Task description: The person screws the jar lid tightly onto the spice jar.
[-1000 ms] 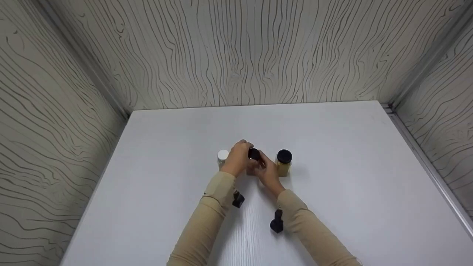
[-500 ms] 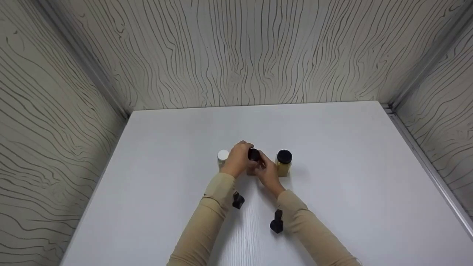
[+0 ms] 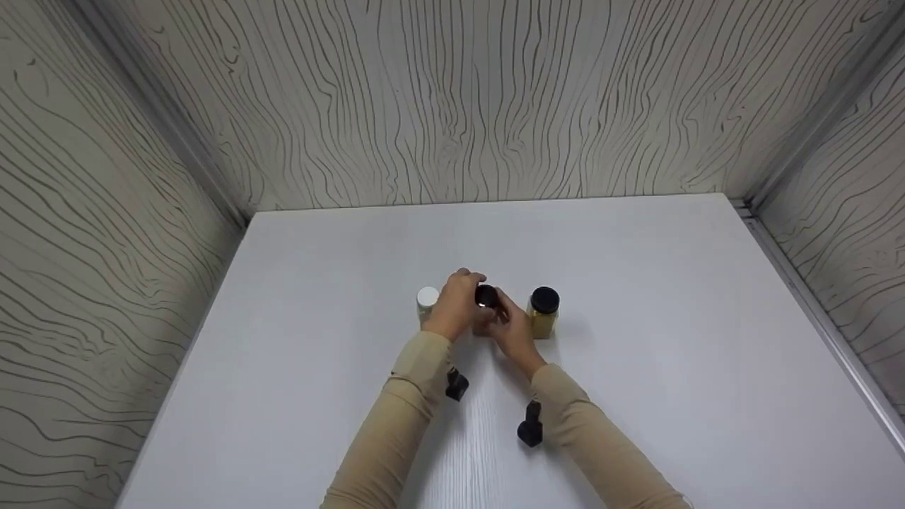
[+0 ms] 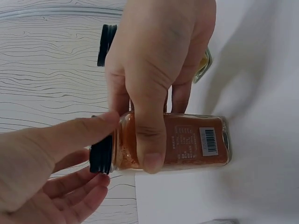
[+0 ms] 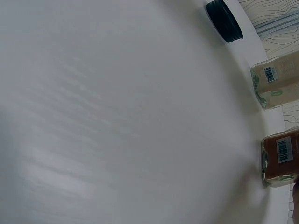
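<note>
A clear glass spice jar (image 4: 187, 144) of reddish-brown powder stands upright between my hands, with a barcode label on its side. My right hand (image 3: 515, 336) grips its body, thumb across the front. With thumb and fingertips my left hand (image 3: 456, 304) pinches its black ridged cap (image 4: 100, 151). Beside my left hand stands a white-topped jar (image 3: 427, 298), partly hidden by that hand; its pale contents show in the right wrist view. To the right of my right hand stands a jar with yellow contents (image 3: 543, 322) and a black cap.
A loose black ridged lid (image 5: 224, 21) lies on the white table (image 3: 636, 396), near the pale jar in the right wrist view; my left arm seems to hide it in the head view. Wood-grain patterned walls (image 3: 452, 106) enclose the table at the back and sides.
Both hands keep nearly the same place around the jar. The glint on the black cap fades and then reappears; whether the cap turned, I cannot tell.
</note>
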Tool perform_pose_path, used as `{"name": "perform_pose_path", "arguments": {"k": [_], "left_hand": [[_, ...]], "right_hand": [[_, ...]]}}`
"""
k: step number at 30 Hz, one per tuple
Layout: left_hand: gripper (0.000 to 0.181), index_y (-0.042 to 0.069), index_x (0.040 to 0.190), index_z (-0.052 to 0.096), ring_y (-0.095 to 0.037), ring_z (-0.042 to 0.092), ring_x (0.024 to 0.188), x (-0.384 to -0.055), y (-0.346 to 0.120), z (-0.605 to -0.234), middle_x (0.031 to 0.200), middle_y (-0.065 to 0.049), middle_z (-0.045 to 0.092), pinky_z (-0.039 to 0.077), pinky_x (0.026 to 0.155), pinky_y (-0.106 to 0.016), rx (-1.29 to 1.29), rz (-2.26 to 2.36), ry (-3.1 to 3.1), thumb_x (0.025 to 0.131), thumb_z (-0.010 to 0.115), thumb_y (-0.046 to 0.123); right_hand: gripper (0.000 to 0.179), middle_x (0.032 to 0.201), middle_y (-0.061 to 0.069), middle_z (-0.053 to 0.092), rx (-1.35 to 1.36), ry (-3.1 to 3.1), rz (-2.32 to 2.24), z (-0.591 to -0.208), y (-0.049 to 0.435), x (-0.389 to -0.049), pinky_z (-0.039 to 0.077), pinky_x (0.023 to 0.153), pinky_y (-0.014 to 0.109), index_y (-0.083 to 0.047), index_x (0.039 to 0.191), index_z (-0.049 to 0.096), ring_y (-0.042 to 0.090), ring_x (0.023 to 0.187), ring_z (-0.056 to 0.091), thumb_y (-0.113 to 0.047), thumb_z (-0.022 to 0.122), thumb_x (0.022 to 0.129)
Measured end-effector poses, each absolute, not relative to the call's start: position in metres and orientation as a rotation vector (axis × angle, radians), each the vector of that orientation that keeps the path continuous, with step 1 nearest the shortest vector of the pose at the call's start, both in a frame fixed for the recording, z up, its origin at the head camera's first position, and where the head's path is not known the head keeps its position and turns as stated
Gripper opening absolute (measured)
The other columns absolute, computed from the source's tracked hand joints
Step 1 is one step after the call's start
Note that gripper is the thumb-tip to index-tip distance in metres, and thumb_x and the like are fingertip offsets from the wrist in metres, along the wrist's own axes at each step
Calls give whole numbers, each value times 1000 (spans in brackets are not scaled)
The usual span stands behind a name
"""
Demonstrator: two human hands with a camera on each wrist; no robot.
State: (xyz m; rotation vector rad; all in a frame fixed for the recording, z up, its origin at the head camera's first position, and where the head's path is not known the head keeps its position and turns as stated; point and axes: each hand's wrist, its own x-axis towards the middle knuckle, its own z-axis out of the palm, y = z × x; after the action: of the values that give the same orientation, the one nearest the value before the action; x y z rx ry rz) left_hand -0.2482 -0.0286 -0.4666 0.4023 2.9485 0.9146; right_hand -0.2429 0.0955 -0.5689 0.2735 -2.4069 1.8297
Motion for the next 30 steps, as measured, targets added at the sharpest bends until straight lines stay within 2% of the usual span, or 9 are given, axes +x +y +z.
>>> {"name": "perform_pose_path", "arguments": {"k": [11,18,24,30], "left_hand": [[45,-4,119,63,-32,63,112,-246,-29,-466,116,-19,64,54,100,-39,480,917,2964,77,77,0],[47,-7,118,63,-32,64,111,-246,-30,-468,115,-21,66,54,101,-39,481,933,2962,76,79,5],[45,-7,121,62,-33,63,115,-248,-31,-467,118,-20,66,53,103,-39,494,935,2932,79,75,1],[50,-7,122,60,-34,61,118,-249,-33,-469,122,-22,65,51,106,-41,452,996,2884,78,78,5]], "right_hand": [[63,141,37,43,293,-2424,1812,-567,96,-242,43,108,55,17,139,36,49,130,46,15,52,78],[66,143,35,42,267,-2431,1857,-565,97,-241,40,111,55,15,140,36,47,133,44,16,52,76],[64,142,35,44,267,-2418,1858,-564,97,-241,42,110,55,14,140,37,47,130,47,13,54,78],[66,143,33,44,253,-2409,1878,-565,96,-240,41,111,53,13,140,38,45,132,46,14,54,76]]}}
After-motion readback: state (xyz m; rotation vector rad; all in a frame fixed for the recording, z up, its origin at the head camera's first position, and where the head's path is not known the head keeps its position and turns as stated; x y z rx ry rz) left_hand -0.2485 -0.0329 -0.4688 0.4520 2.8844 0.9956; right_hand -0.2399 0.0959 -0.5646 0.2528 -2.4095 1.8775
